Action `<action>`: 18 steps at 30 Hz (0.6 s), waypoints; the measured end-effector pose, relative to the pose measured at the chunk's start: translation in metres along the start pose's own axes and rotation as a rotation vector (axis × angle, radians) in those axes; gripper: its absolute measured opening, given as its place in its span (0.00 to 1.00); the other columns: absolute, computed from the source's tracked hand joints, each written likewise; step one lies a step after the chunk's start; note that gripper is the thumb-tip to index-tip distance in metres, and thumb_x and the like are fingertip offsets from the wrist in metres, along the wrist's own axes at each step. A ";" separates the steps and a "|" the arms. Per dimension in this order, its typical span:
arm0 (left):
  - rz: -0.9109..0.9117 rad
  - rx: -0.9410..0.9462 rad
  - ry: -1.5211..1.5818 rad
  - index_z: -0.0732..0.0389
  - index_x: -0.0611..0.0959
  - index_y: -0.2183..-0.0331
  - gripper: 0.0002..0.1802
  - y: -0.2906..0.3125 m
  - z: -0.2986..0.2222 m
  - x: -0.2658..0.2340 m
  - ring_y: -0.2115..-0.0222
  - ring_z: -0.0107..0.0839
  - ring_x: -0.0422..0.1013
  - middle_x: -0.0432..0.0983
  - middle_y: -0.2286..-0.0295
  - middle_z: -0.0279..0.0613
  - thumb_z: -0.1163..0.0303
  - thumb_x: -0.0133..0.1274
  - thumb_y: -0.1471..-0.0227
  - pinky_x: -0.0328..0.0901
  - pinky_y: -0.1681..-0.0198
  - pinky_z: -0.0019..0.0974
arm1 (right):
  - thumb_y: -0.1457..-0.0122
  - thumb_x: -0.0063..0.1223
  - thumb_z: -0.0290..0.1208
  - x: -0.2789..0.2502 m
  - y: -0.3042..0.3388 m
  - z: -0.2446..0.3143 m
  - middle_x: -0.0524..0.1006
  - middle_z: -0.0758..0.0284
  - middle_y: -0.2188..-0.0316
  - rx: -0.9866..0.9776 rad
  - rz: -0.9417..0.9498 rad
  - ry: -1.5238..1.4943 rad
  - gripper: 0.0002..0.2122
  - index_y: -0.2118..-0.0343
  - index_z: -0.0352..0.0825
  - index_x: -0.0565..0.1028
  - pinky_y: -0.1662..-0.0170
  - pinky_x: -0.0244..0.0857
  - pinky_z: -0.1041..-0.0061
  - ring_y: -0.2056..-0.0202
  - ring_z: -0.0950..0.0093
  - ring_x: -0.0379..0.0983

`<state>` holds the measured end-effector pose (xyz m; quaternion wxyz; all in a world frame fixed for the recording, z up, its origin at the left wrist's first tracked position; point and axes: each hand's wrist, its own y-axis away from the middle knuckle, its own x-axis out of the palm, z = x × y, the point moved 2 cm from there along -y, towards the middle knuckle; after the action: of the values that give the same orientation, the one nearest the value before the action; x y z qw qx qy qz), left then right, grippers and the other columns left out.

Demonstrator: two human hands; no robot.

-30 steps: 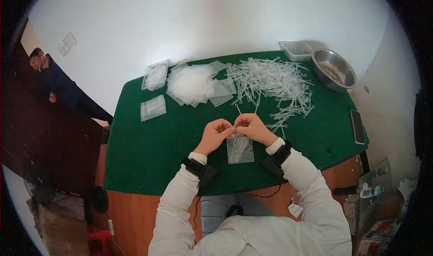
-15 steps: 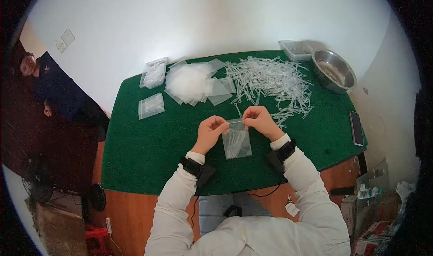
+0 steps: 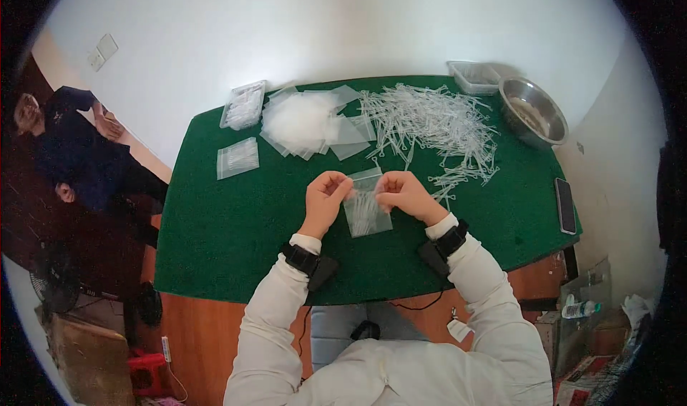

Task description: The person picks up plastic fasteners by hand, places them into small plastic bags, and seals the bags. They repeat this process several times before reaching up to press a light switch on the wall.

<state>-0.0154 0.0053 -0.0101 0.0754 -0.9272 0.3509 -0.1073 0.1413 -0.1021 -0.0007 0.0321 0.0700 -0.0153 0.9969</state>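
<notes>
A small clear zip bag (image 3: 368,218) hangs between my two hands over the green table, slightly tilted. Inside it are several thin, clear plastic sticks. My left hand (image 3: 326,200) is closed in a pinch at the bag's upper left edge. On the other side, my right hand (image 3: 406,196) pinches the bag near its upper right, its fingertips partly covering the plastic. Just beyond my hands lies a large heap of loose clear plastic sticks with looped ends (image 3: 429,123). Left of the heap is a pile of flat, clear zip bags (image 3: 300,123).
A filled zip bag (image 3: 237,158) lies on the green table (image 3: 215,241) at left, below a plastic tray of white pieces (image 3: 243,105). A clear tray (image 3: 474,77) and metal bowl (image 3: 533,110) stand far right, a phone (image 3: 564,206) nearer. Another person (image 3: 93,148) is at left.
My right hand has shifted left and turned inward along the bag's top. The bag has tilted and moved slightly away from me. The other person has raised a hand.
</notes>
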 end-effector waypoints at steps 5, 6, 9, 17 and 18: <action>-0.051 -0.099 0.140 0.65 0.76 0.71 0.05 0.004 -0.011 0.016 0.76 0.20 0.69 0.73 0.77 0.34 0.75 0.53 0.55 0.63 0.72 0.23 | 0.52 0.53 0.23 -0.001 0.001 -0.001 0.70 0.72 0.83 0.013 -0.063 0.100 0.04 0.77 0.32 0.69 0.78 0.60 0.86 0.82 0.84 0.66; -0.014 -0.101 0.115 0.65 0.76 0.71 0.06 0.003 -0.010 0.013 0.76 0.20 0.69 0.73 0.77 0.34 0.74 0.53 0.55 0.63 0.72 0.24 | 0.52 0.53 0.23 -0.001 0.000 -0.003 0.70 0.73 0.83 0.019 -0.053 0.094 0.04 0.77 0.32 0.69 0.78 0.60 0.86 0.82 0.84 0.66; 0.060 -0.104 0.065 0.65 0.77 0.70 0.07 0.003 -0.006 0.008 0.76 0.21 0.69 0.74 0.76 0.35 0.73 0.53 0.55 0.63 0.72 0.24 | 0.52 0.53 0.24 0.000 -0.001 -0.004 0.70 0.73 0.82 0.030 -0.035 0.080 0.04 0.77 0.32 0.69 0.78 0.60 0.86 0.83 0.85 0.65; 0.108 -0.206 0.040 0.64 0.77 0.71 0.07 0.004 0.001 0.007 0.76 0.19 0.68 0.73 0.77 0.32 0.71 0.53 0.55 0.62 0.72 0.23 | 0.51 0.52 0.26 0.004 0.001 0.002 0.70 0.73 0.82 0.029 -0.035 0.063 0.04 0.75 0.31 0.71 0.79 0.60 0.85 0.82 0.85 0.66; 0.122 -0.218 0.035 0.64 0.77 0.71 0.07 0.005 0.002 0.007 0.77 0.18 0.67 0.73 0.77 0.32 0.71 0.53 0.55 0.62 0.73 0.23 | 0.50 0.52 0.25 0.005 0.001 0.004 0.70 0.73 0.82 0.010 -0.069 0.015 0.04 0.75 0.31 0.71 0.79 0.60 0.85 0.82 0.85 0.65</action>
<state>-0.0130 -0.0024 -0.0119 -0.0256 -0.9048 0.4174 -0.0801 0.1365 -0.1031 0.0036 0.0662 0.0632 -0.0077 0.9958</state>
